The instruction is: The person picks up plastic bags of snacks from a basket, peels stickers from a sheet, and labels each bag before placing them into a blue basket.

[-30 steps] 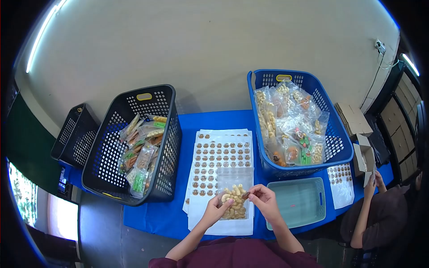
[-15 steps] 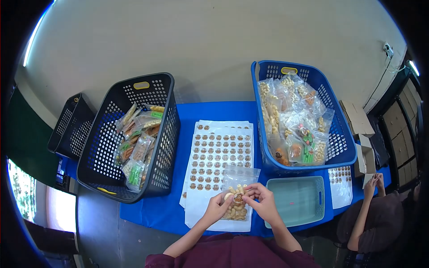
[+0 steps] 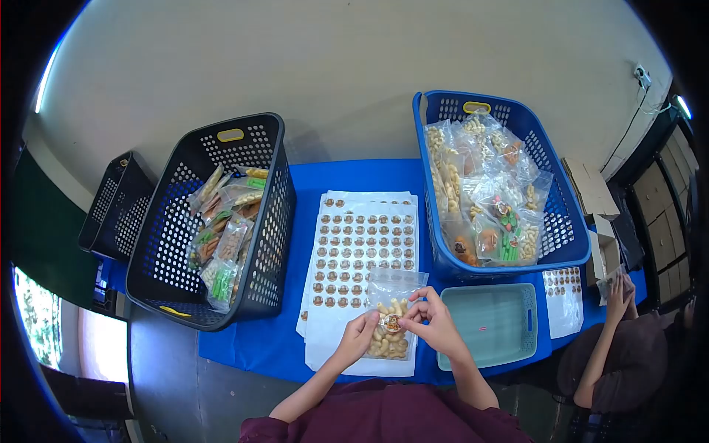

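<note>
A clear plastic bag of pale curved snacks (image 3: pixel 390 347) lies over sheets of round brown stickers (image 3: pixel 347 255). One round sticker (image 3: pixel 390 323) shows on the bag's front. My left hand (image 3: pixel 359 338) grips the bag's left edge, with the thumb beside the sticker. At the sticker's right edge, my right hand (image 3: pixel 434 321) has thumb and index finger near each other; whether they hold the sticker's edge is too small to tell.
A black basket (image 3: pixel 269 244) with filled bags stands left, a blue basket (image 3: pixel 473 272) full of bags at back right. Nearer are a green tray (image 3: pixel 487 325) and another sticker sheet (image 3: pixel 563 303). A co-worker's hands (image 3: pixel 619 295) hold a bag beside cardboard boxes (image 3: pixel 591 192).
My right hand's fingers have lifted and spread slightly away from the bag, uncovering more of it. The co-worker's hands now show a clear bag. The view has shifted slightly.
</note>
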### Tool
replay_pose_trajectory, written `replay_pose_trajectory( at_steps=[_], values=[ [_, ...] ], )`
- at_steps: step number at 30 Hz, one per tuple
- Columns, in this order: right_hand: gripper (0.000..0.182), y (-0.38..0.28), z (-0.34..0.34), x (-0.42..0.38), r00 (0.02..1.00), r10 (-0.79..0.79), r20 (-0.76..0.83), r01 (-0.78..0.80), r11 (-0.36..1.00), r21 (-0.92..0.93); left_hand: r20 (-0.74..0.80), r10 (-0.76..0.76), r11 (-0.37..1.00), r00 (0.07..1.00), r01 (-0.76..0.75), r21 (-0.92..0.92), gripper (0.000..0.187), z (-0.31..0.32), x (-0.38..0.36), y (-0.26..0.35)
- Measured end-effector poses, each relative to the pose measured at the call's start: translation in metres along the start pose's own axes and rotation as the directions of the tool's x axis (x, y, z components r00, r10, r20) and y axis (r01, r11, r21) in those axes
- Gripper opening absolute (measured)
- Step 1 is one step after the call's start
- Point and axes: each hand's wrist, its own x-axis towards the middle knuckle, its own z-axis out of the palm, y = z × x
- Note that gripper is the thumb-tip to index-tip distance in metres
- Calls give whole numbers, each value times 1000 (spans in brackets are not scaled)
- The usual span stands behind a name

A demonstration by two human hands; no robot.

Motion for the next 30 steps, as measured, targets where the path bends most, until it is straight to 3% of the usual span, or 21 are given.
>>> replay_pose_trajectory(
  at_steps=[6,9,12,15,18,21,24,27,30],
  values=[
    [37,-9,3,-2,1000,-23,-11,22,999,-27,51,28,1000,998,-28,-4,31,0,-2,10],
    [36,-8,3,-3,999,-48,-20,46,996,-71,146,38,999,989,-33,-36,37,1,-6,17],
    [34,-10,6,-7,995,-70,-64,62,990,-123,169,10,1000,986,-14,26,38,-2,-6,13],
    [32,-13,13,-12,982,-137,-129,114,979,-171,148,52,998,988,-48,-29,39,0,-6,16],
    [34,-8,21,-18,952,-229,-203,172,949,-263,136,72,997,988,-72,-10,38,1,-8,30],
    [42,-2,22,-19,799,-518,-307,327,801,-501,136,76,995,988,-66,-76,38,1,-11,27],
    [54,-4,24,-21,801,-446,-399,305,878,-367,125,3,997,992,6,-71,37,1,-15,31],
    [60,1,33,-24,911,-215,-353,254,965,68,116,20,999,993,-14,-51,35,3,-18,29],
    [59,8,37,-25,944,-119,-306,215,929,302,159,72,985,985,-46,-164,36,9,-20,29]
  ],
)
